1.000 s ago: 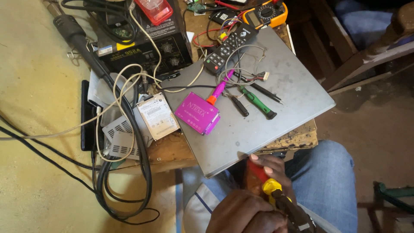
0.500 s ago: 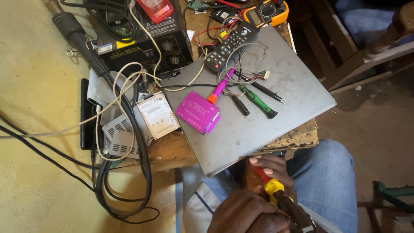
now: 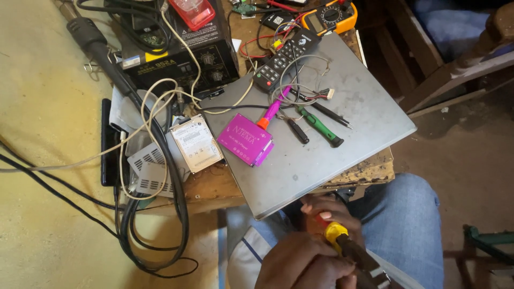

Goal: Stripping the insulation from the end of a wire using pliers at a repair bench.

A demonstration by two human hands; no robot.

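Note:
Both my hands work low in the frame, above my lap in blue jeans (image 3: 407, 225). My left hand (image 3: 297, 265) is closed around a tool (image 3: 337, 234) with a yellow collar, a red end and a dark body. My right hand (image 3: 331, 207) curls over the tool's red end, just below the front edge of a closed grey laptop (image 3: 353, 115). What the tool's tip touches is hidden by my fingers.
The laptop carries a magenta box (image 3: 245, 139), a green-handled screwdriver (image 3: 320, 126), a black one (image 3: 297, 131), a remote control (image 3: 286, 58) and loose wires. Left of it on the wooden bench (image 3: 214, 184) lie a bare hard drive (image 3: 196, 142), a black station with knobs (image 3: 176, 51), thick cables (image 3: 160, 160) and a yellow multimeter (image 3: 329, 16).
My right hand's fingers have closed further over the red end, and the tool has shifted slightly. Everything on the bench stays put.

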